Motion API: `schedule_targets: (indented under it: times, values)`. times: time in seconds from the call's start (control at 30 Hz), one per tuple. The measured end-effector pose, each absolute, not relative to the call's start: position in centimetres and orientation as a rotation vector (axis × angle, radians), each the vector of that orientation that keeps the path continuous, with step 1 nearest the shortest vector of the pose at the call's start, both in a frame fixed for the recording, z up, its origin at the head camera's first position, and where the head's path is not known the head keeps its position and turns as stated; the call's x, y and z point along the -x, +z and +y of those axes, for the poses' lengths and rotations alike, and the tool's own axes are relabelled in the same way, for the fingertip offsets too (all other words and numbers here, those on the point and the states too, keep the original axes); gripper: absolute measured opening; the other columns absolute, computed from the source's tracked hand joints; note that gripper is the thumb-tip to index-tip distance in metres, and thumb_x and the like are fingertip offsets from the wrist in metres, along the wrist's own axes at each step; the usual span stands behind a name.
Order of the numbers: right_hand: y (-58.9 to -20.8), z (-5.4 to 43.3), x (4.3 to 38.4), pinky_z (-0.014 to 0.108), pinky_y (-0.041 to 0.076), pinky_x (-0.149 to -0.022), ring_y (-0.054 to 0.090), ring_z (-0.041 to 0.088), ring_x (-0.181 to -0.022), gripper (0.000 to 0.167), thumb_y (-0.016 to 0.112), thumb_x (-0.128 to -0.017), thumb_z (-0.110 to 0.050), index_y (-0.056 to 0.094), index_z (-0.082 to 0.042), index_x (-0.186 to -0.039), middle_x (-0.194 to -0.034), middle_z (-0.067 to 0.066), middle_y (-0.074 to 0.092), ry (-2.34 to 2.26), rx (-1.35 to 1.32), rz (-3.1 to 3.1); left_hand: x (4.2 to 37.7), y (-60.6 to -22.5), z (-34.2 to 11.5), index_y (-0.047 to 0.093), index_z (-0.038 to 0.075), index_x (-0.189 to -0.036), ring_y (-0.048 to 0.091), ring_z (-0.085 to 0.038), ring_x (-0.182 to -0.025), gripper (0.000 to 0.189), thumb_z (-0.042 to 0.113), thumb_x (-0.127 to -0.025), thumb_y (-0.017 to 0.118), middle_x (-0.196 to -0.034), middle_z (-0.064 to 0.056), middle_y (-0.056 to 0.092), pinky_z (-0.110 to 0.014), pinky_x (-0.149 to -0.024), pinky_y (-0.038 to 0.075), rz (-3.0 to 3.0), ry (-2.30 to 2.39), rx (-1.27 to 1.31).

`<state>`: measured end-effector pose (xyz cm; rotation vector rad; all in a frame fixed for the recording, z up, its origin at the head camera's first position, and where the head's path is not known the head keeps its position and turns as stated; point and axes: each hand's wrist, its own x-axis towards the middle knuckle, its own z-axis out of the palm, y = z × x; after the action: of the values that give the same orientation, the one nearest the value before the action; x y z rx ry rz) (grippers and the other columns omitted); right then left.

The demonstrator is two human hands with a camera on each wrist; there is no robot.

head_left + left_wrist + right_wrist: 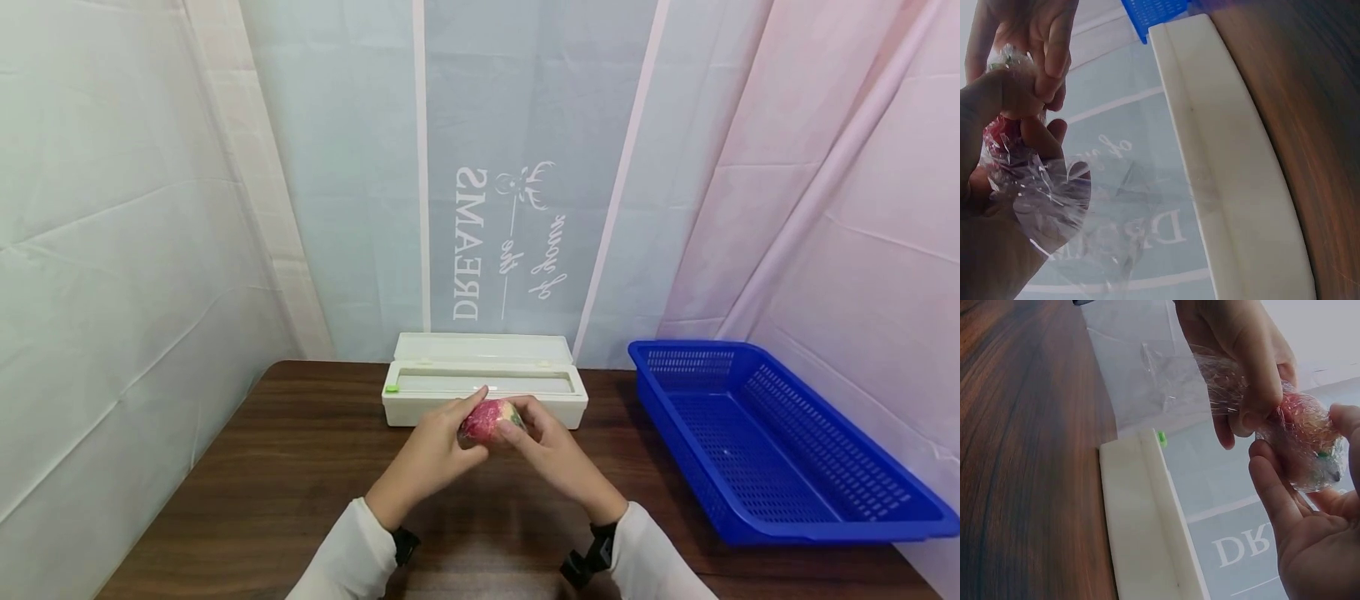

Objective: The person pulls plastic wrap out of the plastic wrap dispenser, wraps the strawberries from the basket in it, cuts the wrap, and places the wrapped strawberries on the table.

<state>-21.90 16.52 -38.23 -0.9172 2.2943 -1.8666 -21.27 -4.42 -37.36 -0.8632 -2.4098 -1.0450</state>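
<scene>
Both hands hold a round red and yellow item wrapped in crinkled cling film, raised in front of a white cling film dispenser. My left hand grips its left, red end, with thumb and fingers curled around. On the other side my right hand holds the yellow end between thumb and fingers. A green patch shows through the film in the right wrist view. From the left hand's end trails a loose tail of clear film. What the wrapped item is, I cannot tell.
The dispenser's lid stands raised at the back, and a small green slider sits at its left end. A blue plastic basket occupies the right side of the dark wooden table. Printed cloth hangs behind.
</scene>
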Motion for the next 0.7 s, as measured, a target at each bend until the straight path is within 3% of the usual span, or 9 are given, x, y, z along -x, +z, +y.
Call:
schedule_targets:
  times: [0.13, 0.27, 0.37, 0.43, 0.53, 0.7]
  values:
    - [-38.2, 16.5, 21.9, 0.040, 0.056, -0.088, 0.064, 0.025, -0.108, 0.032, 0.053, -0.106, -0.020, 0.049, -0.006, -0.134, -0.126, 0.014, 0.057, -1.879, 0.920, 2.312, 21.5, -37.2, -4.7, 0.049, 0.004, -0.148, 0.059, -0.013, -0.089, 0.076, 0.003, -0.077, 0.077, -0.129, -0.011, 0.065, -0.027, -0.074, 0.054, -2.412, -1.044, 0.886]
    - [-37.9, 16.8, 21.9, 0.036, 0.056, -0.088, 0.064, 0.025, -0.108, 0.032, 0.054, -0.106, -0.020, 0.048, -0.007, -0.135, -0.125, 0.014, 0.058, -1.908, 0.899, 2.369, 21.9, -37.0, -5.1, 0.043, 0.010, -0.153, 0.059, -0.015, -0.099, 0.083, 0.005, -0.077, 0.078, -0.133, -0.009, 0.062, -0.033, -0.084, 0.052, -2.374, -1.031, 0.892]
    - [-37.7, 17.0, 21.9, 0.034, 0.056, -0.088, 0.064, 0.025, -0.107, 0.033, 0.056, -0.105, -0.018, 0.047, -0.004, -0.134, -0.124, 0.016, 0.059, -1.945, 0.875, 2.400, 22.1, -37.0, -5.5, 0.048, 0.014, -0.150, 0.055, -0.021, -0.114, 0.082, 0.012, -0.076, 0.082, -0.131, -0.008, 0.061, -0.043, -0.094, 0.048, -2.299, -0.994, 0.874]
    - [-37.6, 17.1, 21.9, 0.032, 0.055, -0.087, 0.064, 0.024, -0.107, 0.034, 0.057, -0.104, -0.017, 0.046, -0.002, -0.133, -0.124, 0.018, 0.058, -1.961, 0.857, 2.418, 22.1, -36.9, -5.6, 0.054, 0.016, -0.145, 0.054, -0.022, -0.115, 0.077, 0.018, -0.075, 0.086, -0.127, -0.006, 0.061, -0.046, -0.094, 0.046, -2.240, -0.974, 0.850]
    - [-37.6, 17.2, 22.0, 0.029, 0.055, -0.085, 0.064, 0.023, -0.105, 0.034, 0.057, -0.104, -0.016, 0.045, -0.001, -0.133, -0.124, 0.019, 0.058, -1.975, 0.848, 2.429, 22.1, -36.8, -5.7, 0.064, 0.019, -0.136, 0.054, -0.020, -0.110, 0.066, 0.027, -0.076, 0.088, -0.118, -0.001, 0.060, -0.044, -0.089, 0.047, -2.166, -0.964, 0.813]
    - [-37.8, 17.1, 22.1, 0.028, 0.055, -0.079, 0.064, 0.021, -0.099, 0.035, 0.060, -0.103, -0.017, 0.047, -0.003, -0.131, -0.119, 0.017, 0.061, -1.962, 0.852, 2.505, 22.1, -36.6, -5.6, 0.076, 0.015, -0.117, 0.058, -0.013, -0.083, 0.033, 0.022, -0.085, 0.082, -0.090, 0.005, 0.066, -0.032, -0.072, 0.050, -2.073, -1.010, 0.772]
